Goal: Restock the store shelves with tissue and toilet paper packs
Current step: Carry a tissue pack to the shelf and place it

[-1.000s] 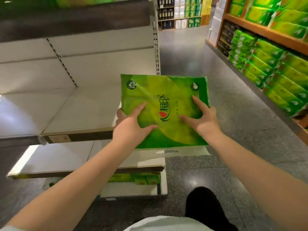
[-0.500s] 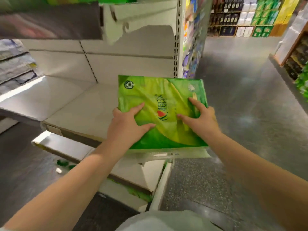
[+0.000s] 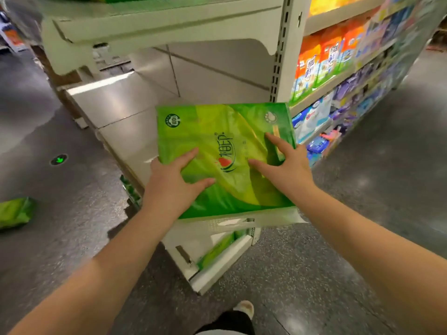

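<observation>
A person carries a green tissue pack in the air at the corner of a bare white shelf, not yet placed. Next, it likely needs sliding onto that shelf. The left hand and right hand grip its sides, thumbs on top.

Green arrow floor marker at left; colourful snack bags on side shelving, right.
</observation>
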